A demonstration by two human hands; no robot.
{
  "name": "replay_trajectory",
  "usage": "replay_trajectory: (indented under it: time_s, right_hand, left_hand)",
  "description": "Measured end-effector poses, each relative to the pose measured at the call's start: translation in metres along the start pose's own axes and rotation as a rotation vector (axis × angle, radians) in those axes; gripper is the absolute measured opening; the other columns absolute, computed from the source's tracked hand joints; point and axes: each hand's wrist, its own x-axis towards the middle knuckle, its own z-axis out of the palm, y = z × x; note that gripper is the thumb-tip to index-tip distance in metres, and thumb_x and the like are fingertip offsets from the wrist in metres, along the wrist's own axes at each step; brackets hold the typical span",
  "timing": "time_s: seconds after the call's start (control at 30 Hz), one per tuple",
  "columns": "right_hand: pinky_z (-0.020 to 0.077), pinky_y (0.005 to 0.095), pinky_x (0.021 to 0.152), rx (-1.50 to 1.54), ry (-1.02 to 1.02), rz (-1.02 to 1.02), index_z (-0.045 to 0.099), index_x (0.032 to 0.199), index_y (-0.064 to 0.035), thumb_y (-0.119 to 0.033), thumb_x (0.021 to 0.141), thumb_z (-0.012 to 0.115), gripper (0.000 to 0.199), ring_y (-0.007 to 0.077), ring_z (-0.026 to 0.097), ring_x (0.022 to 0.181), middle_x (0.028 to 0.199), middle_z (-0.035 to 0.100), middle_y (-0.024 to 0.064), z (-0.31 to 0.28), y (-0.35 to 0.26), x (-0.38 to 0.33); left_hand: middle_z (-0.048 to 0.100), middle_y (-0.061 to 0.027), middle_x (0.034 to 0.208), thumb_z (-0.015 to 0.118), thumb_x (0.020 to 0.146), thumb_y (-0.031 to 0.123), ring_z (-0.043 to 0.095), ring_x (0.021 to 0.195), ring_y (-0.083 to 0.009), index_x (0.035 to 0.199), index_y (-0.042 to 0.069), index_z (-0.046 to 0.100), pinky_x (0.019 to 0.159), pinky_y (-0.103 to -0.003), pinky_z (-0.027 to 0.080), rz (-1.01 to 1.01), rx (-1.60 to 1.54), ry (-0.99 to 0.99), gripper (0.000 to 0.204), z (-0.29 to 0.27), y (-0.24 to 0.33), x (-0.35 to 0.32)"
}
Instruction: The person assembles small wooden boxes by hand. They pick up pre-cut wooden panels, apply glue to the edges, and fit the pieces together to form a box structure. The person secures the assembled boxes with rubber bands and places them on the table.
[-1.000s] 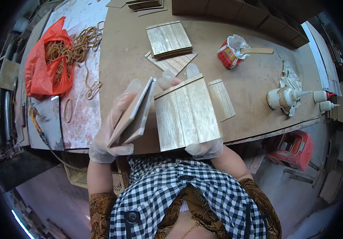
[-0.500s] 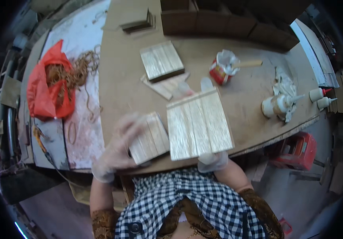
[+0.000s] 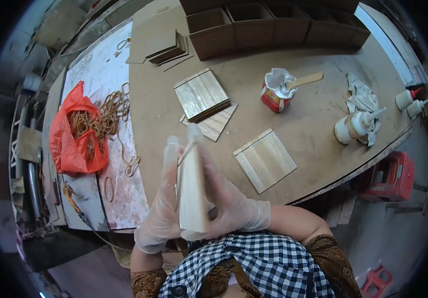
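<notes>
Both my hands wear thin clear gloves and clasp a stack of thin pale wooden panels [image 3: 192,191] held upright on edge, close to my body. My left hand [image 3: 161,213] presses the stack's left face. My right hand [image 3: 229,201] presses its right face. One square wooden panel [image 3: 265,159] lies flat on the brown tabletop [image 3: 293,119] just right of my hands. A small pile of similar panels [image 3: 201,94] sits farther back, over a single panel [image 3: 215,123].
A red bag of rubber bands [image 3: 75,134] lies left, with loose bands beside it. A glue tin with a wooden stick [image 3: 278,89], a white glue bottle [image 3: 355,125], rags and two small bottles [image 3: 410,102] stand right. Cardboard boxes [image 3: 253,27] line the back. A red stool [image 3: 390,176] stands below.
The large panel from my right hand now lies flat on the table. Both hands have come together around the upright stack.
</notes>
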Motion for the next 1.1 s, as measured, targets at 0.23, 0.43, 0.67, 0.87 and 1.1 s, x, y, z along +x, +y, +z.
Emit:
replay_trajectory:
  time_s: [0.23, 0.43, 0.67, 0.87, 1.1]
  right_hand:
    - [0.0158, 0.0405, 0.121, -0.133, 0.013, -0.099, -0.007, 0.155, 0.0032, -0.035, 0.073, 0.086, 0.129, 0.0354, 0.005, 0.152, 0.161, 0.009, 0.0252, -0.004, 0.013, 0.003]
    - [0.0168, 0.0423, 0.121, -0.238, 0.137, -0.047, 0.005, 0.158, -0.0060, -0.025, 0.081, 0.080, 0.109, 0.0383, 0.008, 0.151, 0.164, 0.003, 0.0215, -0.018, 0.025, 0.007]
    - [0.0282, 0.0438, 0.117, -0.225, 0.303, -0.002, 0.015, 0.157, -0.0049, -0.009, 0.089, 0.068, 0.086, 0.0421, 0.023, 0.147, 0.160, 0.021, 0.0248, -0.017, 0.011, -0.002]
    - [0.0327, 0.0437, 0.114, -0.203, 0.262, 0.120, 0.023, 0.153, -0.0002, -0.007, 0.089, 0.067, 0.078, 0.0415, 0.030, 0.144, 0.156, 0.030, 0.0245, -0.017, 0.007, -0.007]
    - [0.0392, 0.0507, 0.107, -0.228, 0.296, 0.034, 0.020, 0.154, -0.0022, -0.009, 0.091, 0.062, 0.076, 0.0455, 0.039, 0.136, 0.152, 0.036, 0.0236, -0.019, 0.013, -0.007]
  left_hand:
    - [0.031, -0.0157, 0.156, 0.084, 0.074, 0.021, 0.033, 0.143, -0.0262, 0.152, 0.000, 0.018, 0.116, -0.040, 0.029, -0.080, -0.200, -0.007, 0.104, 0.001, -0.008, 0.006]
    - [0.042, -0.0159, 0.150, 0.075, 0.084, 0.014, 0.040, 0.139, -0.0247, 0.145, -0.002, 0.038, 0.113, -0.040, 0.034, -0.040, -0.218, 0.080, 0.073, 0.004, -0.026, 0.018]
    - [0.065, -0.0140, 0.126, 0.060, 0.091, -0.010, 0.063, 0.113, -0.0228, 0.123, -0.002, 0.064, 0.099, -0.034, 0.048, 0.188, 0.484, 0.463, 0.033, -0.018, -0.025, 0.070]
    - [0.068, -0.0162, 0.103, 0.060, 0.081, -0.016, 0.066, 0.090, -0.0300, 0.107, -0.001, 0.066, 0.081, -0.038, 0.052, 0.662, 1.067, 0.450, 0.031, -0.046, -0.045, 0.138]
    - [0.057, -0.0204, 0.130, 0.073, 0.083, 0.043, 0.054, 0.122, -0.0382, 0.130, 0.009, 0.057, 0.104, -0.050, 0.040, 0.350, 1.409, -0.005, 0.060, -0.025, -0.053, 0.172]
